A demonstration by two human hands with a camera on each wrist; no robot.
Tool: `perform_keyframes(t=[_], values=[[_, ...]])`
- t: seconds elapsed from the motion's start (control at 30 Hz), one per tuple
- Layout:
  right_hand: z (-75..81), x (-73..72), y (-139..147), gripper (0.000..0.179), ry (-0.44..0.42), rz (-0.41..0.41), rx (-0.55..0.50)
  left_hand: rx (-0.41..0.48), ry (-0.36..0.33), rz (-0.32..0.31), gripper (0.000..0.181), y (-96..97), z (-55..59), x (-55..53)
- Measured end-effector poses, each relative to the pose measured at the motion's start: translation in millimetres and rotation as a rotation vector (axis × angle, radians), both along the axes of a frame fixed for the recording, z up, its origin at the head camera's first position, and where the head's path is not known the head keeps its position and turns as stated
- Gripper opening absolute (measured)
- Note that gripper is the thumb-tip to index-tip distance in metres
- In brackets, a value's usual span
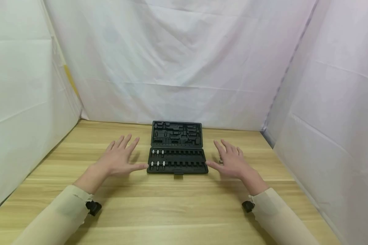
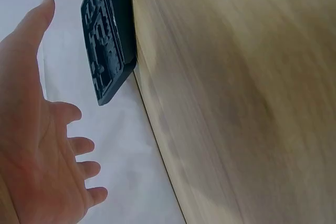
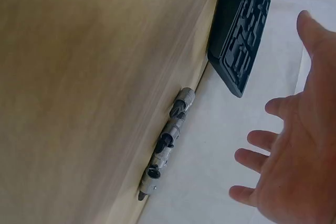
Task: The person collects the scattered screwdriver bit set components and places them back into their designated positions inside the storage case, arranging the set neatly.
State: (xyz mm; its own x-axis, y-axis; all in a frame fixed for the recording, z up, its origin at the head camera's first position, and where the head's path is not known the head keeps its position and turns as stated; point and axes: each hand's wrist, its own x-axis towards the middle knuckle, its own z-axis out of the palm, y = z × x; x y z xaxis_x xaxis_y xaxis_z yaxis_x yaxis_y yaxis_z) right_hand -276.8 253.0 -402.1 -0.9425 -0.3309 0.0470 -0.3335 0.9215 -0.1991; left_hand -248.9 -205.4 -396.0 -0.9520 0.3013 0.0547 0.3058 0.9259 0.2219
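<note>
A black plastic socket case (image 1: 178, 158) lies unfolded on the table, its moulded lid (image 1: 177, 134) leaning back toward the rear sheet. Several silver-and-black bit sockets (image 1: 157, 164) fill the left slots of both rows. My left hand (image 1: 118, 161) is spread left of the case, thumb tip at its front left corner. On the other side, my right hand (image 1: 231, 162) has its fingers spread and its thumb by the right edge. Both palms hold nothing. Several loose bit sockets (image 3: 169, 132) lie on the wood near my right hand, mostly hidden under it in the head view.
White sheets (image 1: 178, 61) hang behind the wooden table (image 1: 171, 207) and along both sides. A black strap mount (image 1: 93, 207) sits at the left sleeve cuff, and another black mount (image 1: 248, 206) at the right.
</note>
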Motion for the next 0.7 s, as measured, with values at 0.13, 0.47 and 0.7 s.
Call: perform_keyframes(t=[0.13,0.47,0.7], values=[[0.9,-3.0,2.6,0.092,0.065,0.019,-0.042,0.029,0.020,-0.016,0.116,0.0,3.3,-4.4],[6.3,-3.0,13.2,0.059,0.262,0.016,-0.243,0.246,-0.154,-0.179,0.094,-5.4,0.3,-28.7],[2.4,-2.8,24.6,0.055,0.224,-0.021,-0.293,0.275,-0.342,-0.216,0.092,-3.4,-12.2,-38.3]])
